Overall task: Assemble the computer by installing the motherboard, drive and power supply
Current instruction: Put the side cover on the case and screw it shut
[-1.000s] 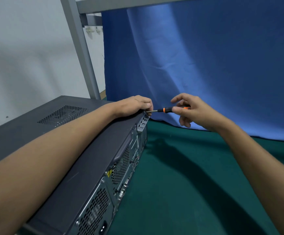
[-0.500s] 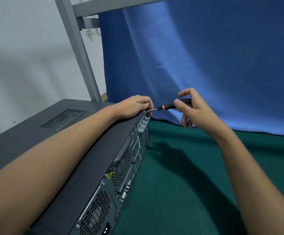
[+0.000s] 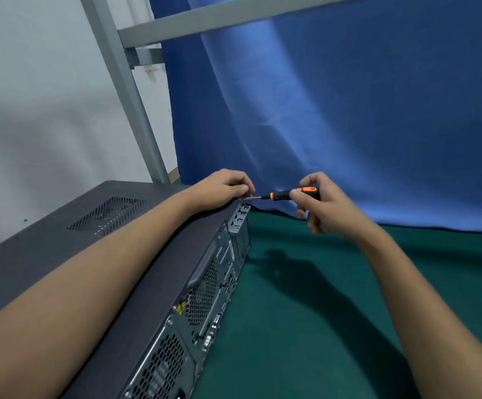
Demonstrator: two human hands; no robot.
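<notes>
A dark grey computer case [image 3: 61, 240] lies flat on the green mat, cover closed, its rear panel [image 3: 205, 298] with vents and ports facing right. My left hand [image 3: 225, 185] rests on the case's far top corner, fingers curled over the edge beside the screwdriver tip. My right hand [image 3: 317, 203] grips a black and orange screwdriver [image 3: 283, 194] by its handle. The shaft lies level, its tip against the rear corner under my left fingers. Any screw there is hidden. Motherboard, drive and power supply are out of sight inside.
Green mat [image 3: 320, 326] covers the table to the right of the case. A blue cloth [image 3: 349, 110] hangs behind. A grey metal frame post [image 3: 130, 90] stands at the back left in front of a white wall.
My right hand has turned on the screwdriver handle, fingers shifting round it; the tip stays at the same corner. My left hand has kept its place. The camera view has shifted slightly.
</notes>
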